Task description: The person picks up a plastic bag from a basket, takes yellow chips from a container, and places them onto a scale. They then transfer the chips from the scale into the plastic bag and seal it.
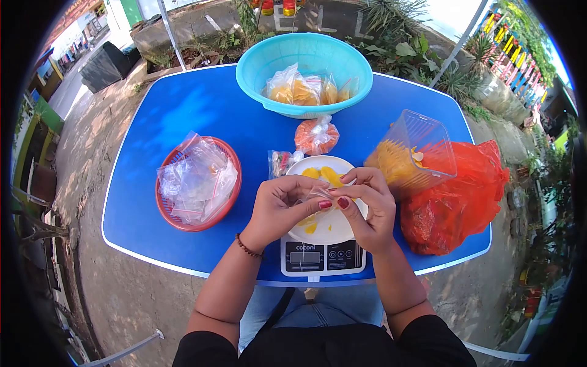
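My left hand (287,203) and my right hand (365,205) meet over a white plate (344,233), fingers pinched on a small clear plastic bag (315,194) between them. Yellow chips (331,175) lie on the plate, partly hidden by my hands. Under the plate stands a digital kitchen scale (323,258) with a dark display. Right of my right hand, a clear plastic container (428,144) leans on its side with yellow chips in it. A tied bag of orange-red contents (317,136) sits just behind the plate, beside a small clear packet (281,163).
At the back of the blue table (183,110) stands a turquoise basin (257,70) holding several filled bags (306,90). A red basket (235,202) of clear zip bags (199,177) is on the left. A red plastic bag (452,202) bulges near the right edge.
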The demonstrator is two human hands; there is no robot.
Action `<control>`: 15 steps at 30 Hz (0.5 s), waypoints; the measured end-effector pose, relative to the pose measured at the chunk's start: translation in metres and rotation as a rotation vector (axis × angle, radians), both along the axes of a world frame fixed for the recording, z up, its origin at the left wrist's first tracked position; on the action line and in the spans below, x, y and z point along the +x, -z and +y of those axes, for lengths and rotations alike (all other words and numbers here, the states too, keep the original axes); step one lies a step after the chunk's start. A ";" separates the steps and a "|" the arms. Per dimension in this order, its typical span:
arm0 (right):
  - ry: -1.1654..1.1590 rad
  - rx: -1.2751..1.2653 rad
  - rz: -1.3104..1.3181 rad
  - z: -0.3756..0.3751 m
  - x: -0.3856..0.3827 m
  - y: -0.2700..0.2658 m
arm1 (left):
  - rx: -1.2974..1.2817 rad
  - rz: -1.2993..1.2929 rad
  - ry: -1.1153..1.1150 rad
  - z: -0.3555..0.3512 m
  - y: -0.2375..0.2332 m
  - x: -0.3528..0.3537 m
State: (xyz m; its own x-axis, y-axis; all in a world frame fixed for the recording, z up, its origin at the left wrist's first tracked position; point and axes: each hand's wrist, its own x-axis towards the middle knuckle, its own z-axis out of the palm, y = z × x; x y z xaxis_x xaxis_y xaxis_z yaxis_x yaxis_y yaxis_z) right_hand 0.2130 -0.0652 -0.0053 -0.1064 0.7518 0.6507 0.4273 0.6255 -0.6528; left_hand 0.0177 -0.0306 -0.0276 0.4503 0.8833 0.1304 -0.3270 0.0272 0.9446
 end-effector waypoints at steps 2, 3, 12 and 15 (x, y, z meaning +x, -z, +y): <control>0.006 -0.040 -0.012 -0.002 -0.003 -0.007 | 0.021 -0.032 0.046 0.003 0.003 -0.003; 0.017 -0.043 0.004 -0.002 -0.003 -0.006 | 0.032 -0.048 0.069 0.004 0.004 -0.005; 0.017 -0.033 0.319 0.000 0.003 0.021 | 0.118 0.069 0.102 -0.002 -0.006 -0.002; -0.019 0.022 0.219 0.004 0.003 0.022 | 0.290 0.147 0.120 0.000 -0.005 -0.002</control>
